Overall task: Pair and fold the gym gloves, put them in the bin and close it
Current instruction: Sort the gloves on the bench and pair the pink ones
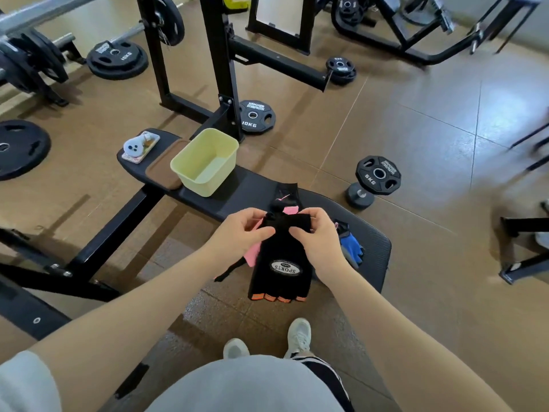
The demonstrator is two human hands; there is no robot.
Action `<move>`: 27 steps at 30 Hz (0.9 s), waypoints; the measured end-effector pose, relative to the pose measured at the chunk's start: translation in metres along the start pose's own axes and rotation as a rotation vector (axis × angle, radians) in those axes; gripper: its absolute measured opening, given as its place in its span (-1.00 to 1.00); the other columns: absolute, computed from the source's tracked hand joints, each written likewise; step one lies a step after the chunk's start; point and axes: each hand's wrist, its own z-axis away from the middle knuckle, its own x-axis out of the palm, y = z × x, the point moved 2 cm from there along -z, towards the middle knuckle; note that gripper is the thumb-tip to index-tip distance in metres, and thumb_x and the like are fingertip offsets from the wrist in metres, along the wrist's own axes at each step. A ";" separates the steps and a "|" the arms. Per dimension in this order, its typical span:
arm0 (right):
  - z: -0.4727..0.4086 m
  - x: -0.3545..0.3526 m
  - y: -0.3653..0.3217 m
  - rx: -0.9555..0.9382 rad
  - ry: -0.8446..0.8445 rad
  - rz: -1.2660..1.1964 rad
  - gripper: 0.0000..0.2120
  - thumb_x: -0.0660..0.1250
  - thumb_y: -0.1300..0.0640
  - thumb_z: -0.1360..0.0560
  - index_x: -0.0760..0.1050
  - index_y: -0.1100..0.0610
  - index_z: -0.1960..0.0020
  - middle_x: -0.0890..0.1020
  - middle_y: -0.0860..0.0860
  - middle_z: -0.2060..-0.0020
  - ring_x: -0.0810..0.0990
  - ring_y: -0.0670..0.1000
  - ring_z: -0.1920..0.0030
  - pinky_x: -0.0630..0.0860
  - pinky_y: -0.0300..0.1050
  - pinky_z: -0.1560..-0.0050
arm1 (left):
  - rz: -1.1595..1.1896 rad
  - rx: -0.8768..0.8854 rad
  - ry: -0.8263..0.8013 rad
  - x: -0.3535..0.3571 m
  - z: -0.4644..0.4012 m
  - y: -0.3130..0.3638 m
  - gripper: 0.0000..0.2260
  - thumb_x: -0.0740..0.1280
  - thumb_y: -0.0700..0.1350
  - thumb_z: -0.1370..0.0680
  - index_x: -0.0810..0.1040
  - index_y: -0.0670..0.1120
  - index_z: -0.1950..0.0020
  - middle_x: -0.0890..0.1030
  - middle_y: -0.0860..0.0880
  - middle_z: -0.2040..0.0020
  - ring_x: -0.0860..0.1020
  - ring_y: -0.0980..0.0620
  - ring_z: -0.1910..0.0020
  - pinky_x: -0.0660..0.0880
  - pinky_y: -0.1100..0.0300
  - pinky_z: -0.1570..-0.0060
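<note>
Gloves unpaired, bin (205, 162) empty, lid (162, 171) off — left hand (243, 230) and right hand (318, 233) pinch the black glove (279, 263) by its cuff; blue glove (350, 245) waits on the bench (371, 263).

Three gloves (280, 263); one bin (205, 162); one lid (163, 171)

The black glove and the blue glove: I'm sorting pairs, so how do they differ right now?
The black glove hangs in the air, pinched at its cuff by the left hand and right hand; the blue glove lies untouched on the bench. The black one has orange finger trim and a SPORTS patch; the blue has neither showing. Both look fingerless.
</note>
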 end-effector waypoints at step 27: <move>-0.268 -0.240 0.133 0.532 -0.409 -0.101 -0.88 0.20 0.31 -0.56 0.41 0.12 0.08 0.58 0.07 0.10 0.60 0.04 0.14 0.59 -0.02 0.10 | 0.173 -0.440 0.407 0.246 -0.203 -0.066 -0.94 0.31 -0.21 -0.51 0.58 -0.11 0.10 0.60 -0.06 0.16 0.53 0.05 0.17 0.42 0.19 0.04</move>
